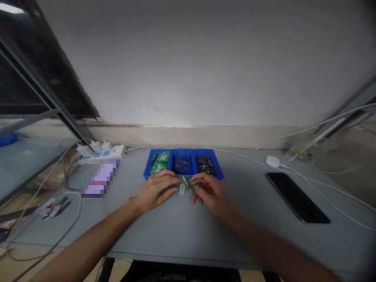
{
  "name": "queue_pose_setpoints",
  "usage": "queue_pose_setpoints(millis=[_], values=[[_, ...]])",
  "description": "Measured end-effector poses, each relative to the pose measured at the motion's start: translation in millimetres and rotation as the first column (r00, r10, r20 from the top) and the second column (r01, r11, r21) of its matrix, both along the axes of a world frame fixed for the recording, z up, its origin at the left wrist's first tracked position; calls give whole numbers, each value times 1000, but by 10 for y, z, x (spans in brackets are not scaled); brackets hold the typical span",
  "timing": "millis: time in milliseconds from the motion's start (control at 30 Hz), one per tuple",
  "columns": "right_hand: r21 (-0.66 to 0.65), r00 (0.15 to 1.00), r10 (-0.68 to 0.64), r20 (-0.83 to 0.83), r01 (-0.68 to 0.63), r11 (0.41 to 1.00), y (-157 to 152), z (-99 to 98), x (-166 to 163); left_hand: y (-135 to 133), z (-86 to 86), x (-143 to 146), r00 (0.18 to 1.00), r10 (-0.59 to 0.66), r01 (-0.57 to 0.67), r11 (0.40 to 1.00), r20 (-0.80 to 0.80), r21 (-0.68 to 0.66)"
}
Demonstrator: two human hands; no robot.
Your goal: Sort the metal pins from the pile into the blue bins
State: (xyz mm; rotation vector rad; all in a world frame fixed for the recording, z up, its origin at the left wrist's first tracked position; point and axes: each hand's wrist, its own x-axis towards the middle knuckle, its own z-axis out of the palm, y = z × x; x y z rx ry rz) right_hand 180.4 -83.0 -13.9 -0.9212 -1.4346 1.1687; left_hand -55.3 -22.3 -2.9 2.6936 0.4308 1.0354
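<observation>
- From over the shoulder, the head view has both bare hands meeting over one small bag (185, 189), just in front of the row of blue bins (218, 166), close above the desk (176, 231) or on it; I can't tell which.
- The left hand (154, 190) is narrow, finger and thumb drawn in on the bag's left side.
- The right hand (212, 192) pinches the bag's upper right edge, its other fingers curled loosely below.
- To handle it well, I'd say let the left steady the film while the right works only the edge, lightly, since thin plastic probably slips and creases.
- Keeping the bag level and low seems wise too; anything loose inside could slide to a corner or spill.
- As for looks, the bag is clear and crinkled, with a green tint towards its right edge and shine where light catches it.
- Pale, slim pieces show through; they're too small and blurred for me to name or count.
- Behind it, the left bin holds green packets (160, 160), the middle one scattered screws (181, 164), the right one a denser heap of dark screws (205, 165).
</observation>
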Motion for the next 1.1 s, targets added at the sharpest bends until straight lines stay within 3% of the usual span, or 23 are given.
queue_pose_setpoints(millis=[133,300,533,667,867,1000,1100], values=[[43,995,-47,85,43,998,-11,-7,5,3,33,-2,999,16,-18,999,29,51],[199,962,-187,202,146,969,13,-10,7,-18,81,44,993,22,-33,995,117,91],[115,983,-161,86,151,982,3,-61,-27,-32,-6,57,983,59,-45,996,176,-82],[139,979,-158,131,139,980,7,-68,13,-10,-7,44,994,57,-55,998,89,-25],[132,973,-114,202,88,987,4,-45,48,1,24,21,994,66,-67,998,82,12],[228,934,-186,306,118,966,5,-23,3,-20,19,17,991,92,-96,995,102,34],[318,907,-215,361,97,943,1,-21,-31,-44,1,43,991,69,-66,997,115,-26]])
